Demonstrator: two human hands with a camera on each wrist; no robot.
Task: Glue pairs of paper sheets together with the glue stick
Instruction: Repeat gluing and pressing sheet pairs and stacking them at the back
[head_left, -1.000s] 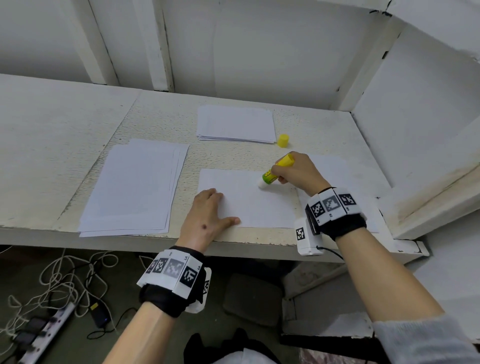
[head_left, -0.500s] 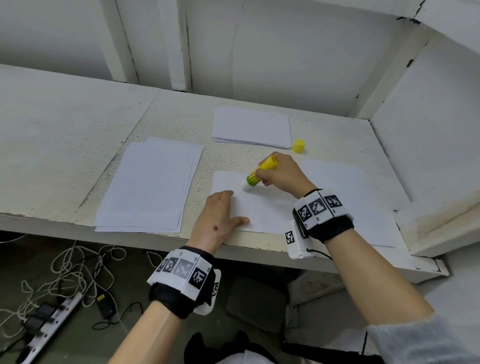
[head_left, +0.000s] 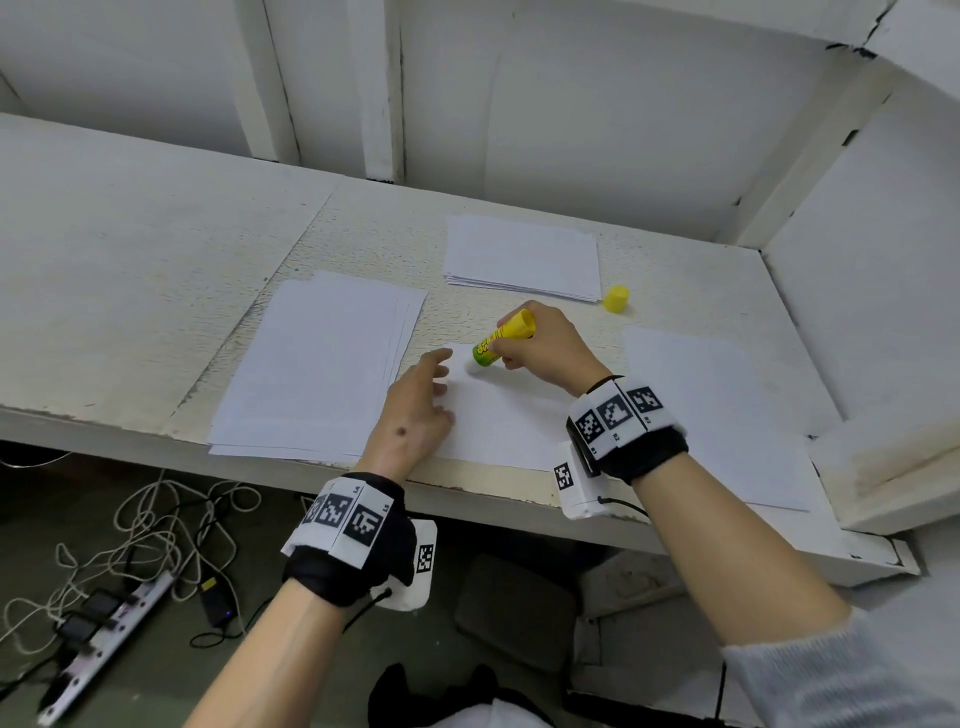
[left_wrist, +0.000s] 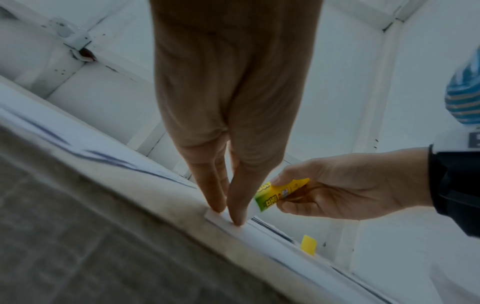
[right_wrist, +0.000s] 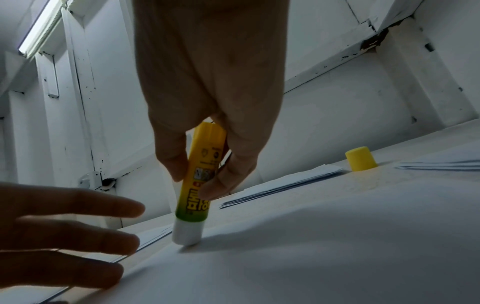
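A single white sheet (head_left: 498, 415) lies near the table's front edge. My right hand (head_left: 540, 345) grips a yellow and green glue stick (head_left: 501, 339) (right_wrist: 200, 176) (left_wrist: 275, 194), tilted, its white tip touching the sheet's far left corner. My left hand (head_left: 415, 405) lies with straight fingers (left_wrist: 233, 197) pressing the sheet's left part, just left of the glue tip. The yellow cap (head_left: 616, 299) (right_wrist: 361, 158) stands apart on the table behind my right hand.
A paper stack (head_left: 322, 364) lies left of the sheet, a smaller stack (head_left: 522, 257) behind it, and more sheets (head_left: 727, 415) to the right. White walls close the table (head_left: 130, 249) at back and right. Cables and a power strip (head_left: 93, 660) lie on the floor.
My right hand has drawn the glue stick leftward along the sheet's far edge to its left corner. My left hand slid forward up the sheet's left side.
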